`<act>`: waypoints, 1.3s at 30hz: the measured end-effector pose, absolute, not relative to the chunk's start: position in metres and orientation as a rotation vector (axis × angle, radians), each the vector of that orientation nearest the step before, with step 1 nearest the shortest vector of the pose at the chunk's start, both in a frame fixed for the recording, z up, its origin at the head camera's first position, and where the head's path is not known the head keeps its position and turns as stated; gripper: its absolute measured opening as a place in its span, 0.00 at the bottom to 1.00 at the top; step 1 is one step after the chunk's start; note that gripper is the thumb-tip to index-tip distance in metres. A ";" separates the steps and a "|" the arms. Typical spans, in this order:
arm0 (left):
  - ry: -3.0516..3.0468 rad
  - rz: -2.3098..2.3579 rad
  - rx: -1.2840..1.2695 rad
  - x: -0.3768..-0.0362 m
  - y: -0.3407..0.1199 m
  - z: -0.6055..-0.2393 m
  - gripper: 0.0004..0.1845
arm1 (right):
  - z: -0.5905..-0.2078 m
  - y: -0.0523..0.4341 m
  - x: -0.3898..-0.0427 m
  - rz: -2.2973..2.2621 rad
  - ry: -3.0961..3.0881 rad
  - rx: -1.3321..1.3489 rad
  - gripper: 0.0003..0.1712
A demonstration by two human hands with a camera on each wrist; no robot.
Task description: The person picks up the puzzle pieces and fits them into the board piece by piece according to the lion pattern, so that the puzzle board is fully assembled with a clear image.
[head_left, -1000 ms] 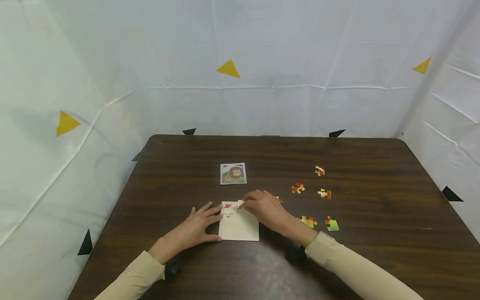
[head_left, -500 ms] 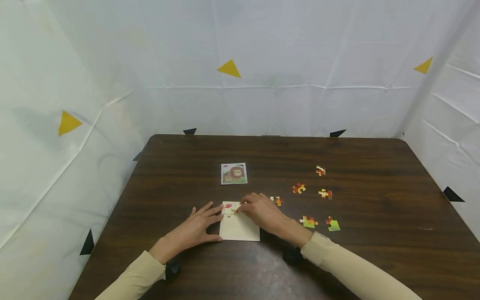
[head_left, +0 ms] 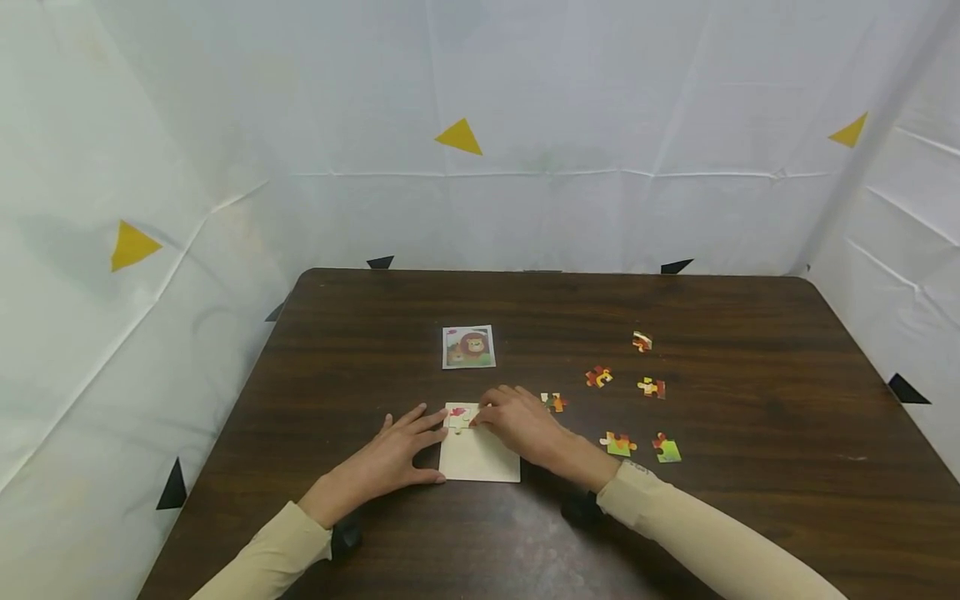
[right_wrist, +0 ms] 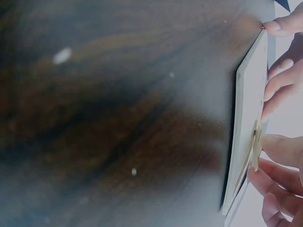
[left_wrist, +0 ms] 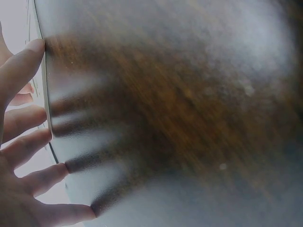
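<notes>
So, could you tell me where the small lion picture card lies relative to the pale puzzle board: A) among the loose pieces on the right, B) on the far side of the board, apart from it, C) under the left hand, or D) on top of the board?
B: in the head view the lion picture card lies flat on the table beyond the puzzle board, with bare wood between them.

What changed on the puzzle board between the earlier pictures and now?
The right hand slid slightly left along the top edge of the board, exposing a loose piece it had hidden. The left hand stayed flat against the board's left side; the lion card stayed put.
</notes>
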State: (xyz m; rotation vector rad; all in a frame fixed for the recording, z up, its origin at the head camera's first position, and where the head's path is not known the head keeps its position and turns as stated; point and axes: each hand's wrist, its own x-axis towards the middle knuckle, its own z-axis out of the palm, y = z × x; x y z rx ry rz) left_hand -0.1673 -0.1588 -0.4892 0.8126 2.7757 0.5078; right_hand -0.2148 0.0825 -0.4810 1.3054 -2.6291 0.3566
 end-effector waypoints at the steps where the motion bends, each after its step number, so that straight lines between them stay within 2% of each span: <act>1: 2.777 0.505 0.812 -0.167 -0.159 -0.489 0.36 | -0.481 0.082 -0.215 0.353 -2.632 1.308 0.06; 26: 2.772 0.525 0.821 -0.167 -0.158 -0.486 0.36 | -0.480 0.080 -0.216 0.089 -2.597 1.412 0.06; 39: 2.770 0.535 0.820 -0.167 -0.158 -0.485 0.36 | -0.476 0.077 -0.220 0.211 -2.667 1.437 0.04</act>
